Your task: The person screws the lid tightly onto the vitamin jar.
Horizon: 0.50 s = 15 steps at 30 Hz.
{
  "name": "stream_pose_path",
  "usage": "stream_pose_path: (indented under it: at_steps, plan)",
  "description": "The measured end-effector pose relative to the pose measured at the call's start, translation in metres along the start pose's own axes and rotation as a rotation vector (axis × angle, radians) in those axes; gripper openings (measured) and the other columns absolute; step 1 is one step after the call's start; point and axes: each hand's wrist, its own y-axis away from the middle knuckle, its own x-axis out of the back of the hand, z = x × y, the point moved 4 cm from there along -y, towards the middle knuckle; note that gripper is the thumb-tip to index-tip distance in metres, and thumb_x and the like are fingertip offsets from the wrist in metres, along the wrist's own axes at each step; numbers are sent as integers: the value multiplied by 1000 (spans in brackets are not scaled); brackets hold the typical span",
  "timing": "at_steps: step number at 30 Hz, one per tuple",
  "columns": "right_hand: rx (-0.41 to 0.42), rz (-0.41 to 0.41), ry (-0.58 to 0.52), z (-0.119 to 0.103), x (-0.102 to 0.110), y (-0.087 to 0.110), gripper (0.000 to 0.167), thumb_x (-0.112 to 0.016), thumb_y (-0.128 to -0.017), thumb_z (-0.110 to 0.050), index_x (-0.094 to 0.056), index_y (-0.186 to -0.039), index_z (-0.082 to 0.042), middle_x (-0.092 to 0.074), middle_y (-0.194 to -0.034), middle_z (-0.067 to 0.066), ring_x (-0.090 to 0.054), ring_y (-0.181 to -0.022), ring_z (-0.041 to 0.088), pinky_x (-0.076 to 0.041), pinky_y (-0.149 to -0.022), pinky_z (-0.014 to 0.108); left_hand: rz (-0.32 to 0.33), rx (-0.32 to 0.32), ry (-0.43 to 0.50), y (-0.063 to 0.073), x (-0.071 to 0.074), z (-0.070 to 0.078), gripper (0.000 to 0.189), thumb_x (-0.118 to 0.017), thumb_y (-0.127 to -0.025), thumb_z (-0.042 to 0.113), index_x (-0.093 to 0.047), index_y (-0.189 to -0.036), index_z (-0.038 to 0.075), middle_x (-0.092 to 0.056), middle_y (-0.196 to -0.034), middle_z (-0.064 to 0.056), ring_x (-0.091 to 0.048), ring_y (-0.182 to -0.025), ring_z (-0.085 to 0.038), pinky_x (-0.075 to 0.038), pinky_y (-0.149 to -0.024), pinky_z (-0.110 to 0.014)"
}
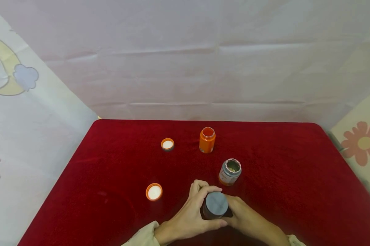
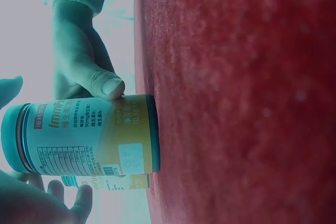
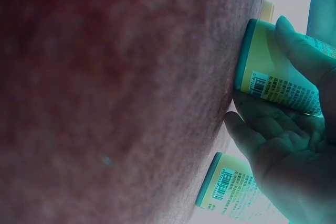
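Observation:
A supplement jar with a grey screw cap [image 1: 217, 204] stands upright on the red cloth near the front edge. Its printed label [image 2: 79, 135] shows in the left wrist view. Around the cap and upper part, my left hand [image 1: 192, 215] curls its fingers and thumb. Lower on the body, my right hand [image 1: 246, 217] holds the same jar, thumb on the yellow side [image 3: 273, 61]. Just beyond the hands stands an uncapped grey jar [image 1: 229, 177], with pale contents visible inside. Farther back is an uncapped orange jar [image 1: 207, 143].
Two caps lie on the left with their white linings up: one cap [image 1: 154, 192] nearer, another cap [image 1: 167, 144] farther back. Red cloth [image 1: 95, 177] covers the table. Behind it hangs a pale wall sheet [image 1: 185, 68].

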Motion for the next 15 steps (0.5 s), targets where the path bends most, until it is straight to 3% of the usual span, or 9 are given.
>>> stream_pose_path:
  at_steps: [8, 15]
  plan:
    - [11, 2, 22, 0, 1, 0, 38, -78, -85, -20, -62, -119, -16, -70, -106, -7, -61, -97, -2, -56, -82, 24, 63, -191, -46, -1, 3, 1, 72, -83, -80, 25, -46, -142, 22, -44, -122, -1, -44, -120, -10, -43, -101, -28]
    - [15, -14, 0, -1, 0, 1, 34, -73, -89, -26, -60, -120, -19, -69, -107, -8, -61, -97, -1, -56, -83, 23, 62, -239, -39, -1, 7, 3, 60, -80, -84, 20, -49, -136, 17, -49, -125, -3, -51, -116, -10, -46, -100, -28]
